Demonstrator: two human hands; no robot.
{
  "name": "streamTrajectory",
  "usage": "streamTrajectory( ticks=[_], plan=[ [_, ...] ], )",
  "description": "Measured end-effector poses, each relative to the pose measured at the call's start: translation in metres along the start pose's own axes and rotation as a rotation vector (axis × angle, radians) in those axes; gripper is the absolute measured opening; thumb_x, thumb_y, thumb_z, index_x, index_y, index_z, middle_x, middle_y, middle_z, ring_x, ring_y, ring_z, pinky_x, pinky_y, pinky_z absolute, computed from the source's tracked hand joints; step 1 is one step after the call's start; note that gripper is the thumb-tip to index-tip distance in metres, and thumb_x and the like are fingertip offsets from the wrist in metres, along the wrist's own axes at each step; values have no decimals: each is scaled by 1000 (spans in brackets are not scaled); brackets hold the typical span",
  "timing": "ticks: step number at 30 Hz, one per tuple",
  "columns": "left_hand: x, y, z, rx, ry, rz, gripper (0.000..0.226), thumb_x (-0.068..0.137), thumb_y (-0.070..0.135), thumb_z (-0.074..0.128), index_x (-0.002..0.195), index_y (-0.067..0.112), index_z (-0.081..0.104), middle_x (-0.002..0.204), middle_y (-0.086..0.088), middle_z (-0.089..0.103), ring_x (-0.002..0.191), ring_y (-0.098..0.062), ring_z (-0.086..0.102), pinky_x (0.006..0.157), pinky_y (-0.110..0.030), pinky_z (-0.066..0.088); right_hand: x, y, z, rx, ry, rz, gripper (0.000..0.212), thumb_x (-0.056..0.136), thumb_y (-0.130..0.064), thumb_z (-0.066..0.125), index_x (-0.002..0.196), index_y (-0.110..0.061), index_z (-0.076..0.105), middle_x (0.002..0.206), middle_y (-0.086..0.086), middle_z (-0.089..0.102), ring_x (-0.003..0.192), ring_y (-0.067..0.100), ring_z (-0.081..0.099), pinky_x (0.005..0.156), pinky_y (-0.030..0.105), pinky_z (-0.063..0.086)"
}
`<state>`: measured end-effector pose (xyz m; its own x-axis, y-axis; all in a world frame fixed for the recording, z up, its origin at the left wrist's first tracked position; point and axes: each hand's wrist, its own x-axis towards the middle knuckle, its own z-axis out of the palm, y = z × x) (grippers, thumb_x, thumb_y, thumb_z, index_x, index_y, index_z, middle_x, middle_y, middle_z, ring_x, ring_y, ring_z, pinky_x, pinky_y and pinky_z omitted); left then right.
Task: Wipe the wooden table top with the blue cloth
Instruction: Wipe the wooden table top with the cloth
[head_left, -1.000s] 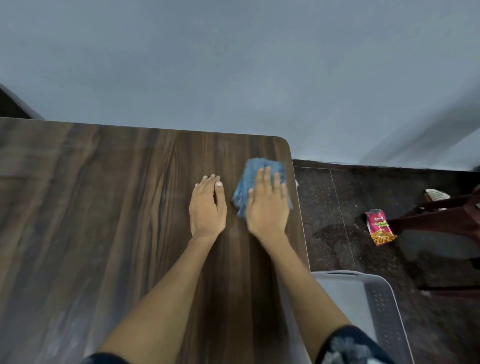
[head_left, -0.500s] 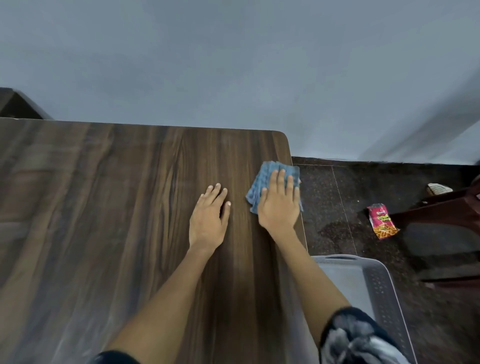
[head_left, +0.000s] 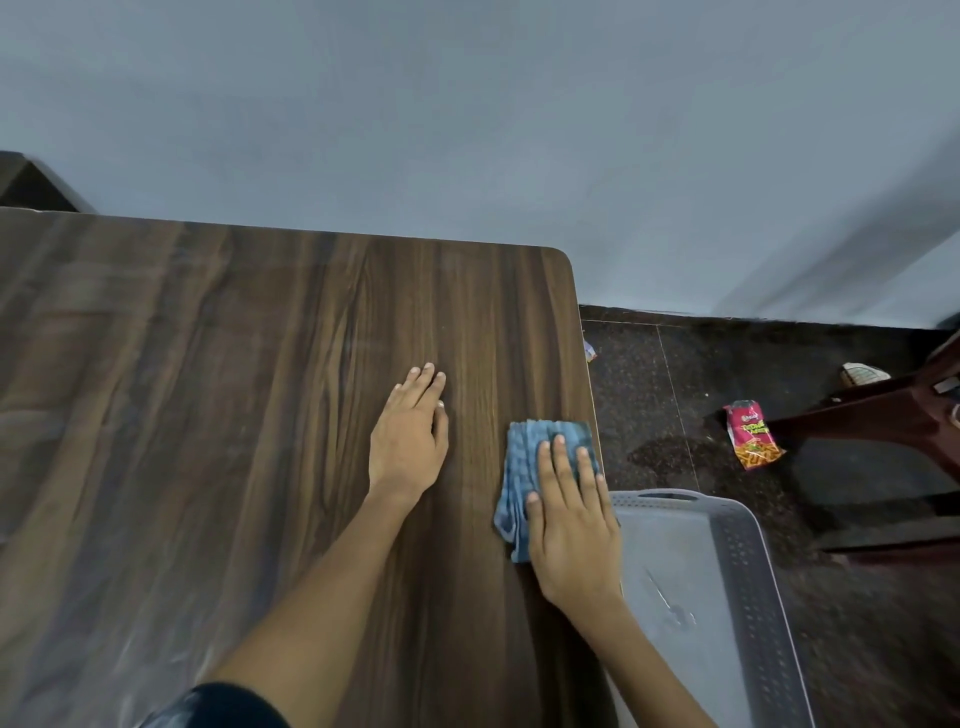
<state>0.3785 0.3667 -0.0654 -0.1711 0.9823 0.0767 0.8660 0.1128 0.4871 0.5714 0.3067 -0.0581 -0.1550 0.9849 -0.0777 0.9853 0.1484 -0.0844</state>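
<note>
The dark wooden table top fills the left and middle of the head view. A folded blue cloth lies near the table's right edge. My right hand presses flat on the cloth with straight fingers and covers its near part. My left hand rests flat on the bare wood to the left of the cloth, fingers straight and holding nothing.
A grey plastic basket stands on the floor just beyond the table's right edge. A red snack packet lies on the dark floor beside a brown chair leg. A grey wall rises behind the table.
My right hand has drawn the blue cloth back toward me along the table's right edge. My left hand has stayed about where it was.
</note>
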Motion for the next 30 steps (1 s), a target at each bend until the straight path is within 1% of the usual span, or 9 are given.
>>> streamTrajectory(
  ticks=[4,9,13,16,18,20,24,27,30],
  plan=[
    [-9,-1,-2,23,-1,-2,42,99,22,32,139,15,36,149,2,31,139,-10,22,115,-24,12,55,4,-5,26,16,98,62,96,-39,10,148,-11,28,153,8,31,142,28,26,114,42,21],
    [-19,-1,-3,26,5,-12,41,98,22,33,139,16,36,148,1,32,139,-10,23,115,-25,15,114,-8,-12,57,9,162,55,102,-34,18,152,-12,9,159,7,9,147,27,7,118,42,8],
    [-26,0,-6,4,2,-8,41,98,20,35,139,14,37,148,0,33,138,-11,24,115,-26,16,119,-42,-12,67,-12,73,56,102,-34,15,152,-13,3,160,6,3,147,24,1,119,41,3],
    [-32,-1,-8,-9,-18,-3,43,97,18,36,139,12,36,149,-1,32,139,-12,23,115,-27,15,88,-66,-6,107,-24,-104,56,100,-35,11,152,-14,13,158,4,15,146,22,10,118,40,9],
    [-38,-2,-9,-4,-28,-7,44,97,18,36,141,12,33,149,-2,30,140,-13,21,116,-28,14,51,-70,-5,125,-5,-137,57,97,-36,16,148,-14,30,152,3,32,142,22,27,115,39,23],
    [-44,-4,-10,0,-25,-3,43,98,19,34,140,12,33,149,-1,30,140,-12,20,116,-28,12,8,-61,0,116,-9,-136,55,97,-37,22,145,-15,36,149,1,38,139,20,33,114,38,29],
    [-55,-8,-11,-6,-26,8,42,98,20,33,139,13,35,149,0,31,140,-12,20,116,-27,11,-43,-17,4,51,-14,10,56,99,-38,13,146,-14,32,151,3,34,139,22,32,111,37,22],
    [-62,-8,-12,-4,-32,-7,42,99,22,32,140,15,33,149,2,29,140,-11,18,116,-26,10,-24,3,0,31,-12,134,61,97,-40,10,148,-11,25,153,7,29,142,24,26,115,39,20],
    [-71,-9,-14,-7,-28,-17,43,99,22,31,141,16,32,150,2,28,140,-10,17,116,-25,9,17,-4,-5,82,39,229,56,100,-36,18,150,-11,17,156,9,21,145,27,18,116,42,19]
  ],
)
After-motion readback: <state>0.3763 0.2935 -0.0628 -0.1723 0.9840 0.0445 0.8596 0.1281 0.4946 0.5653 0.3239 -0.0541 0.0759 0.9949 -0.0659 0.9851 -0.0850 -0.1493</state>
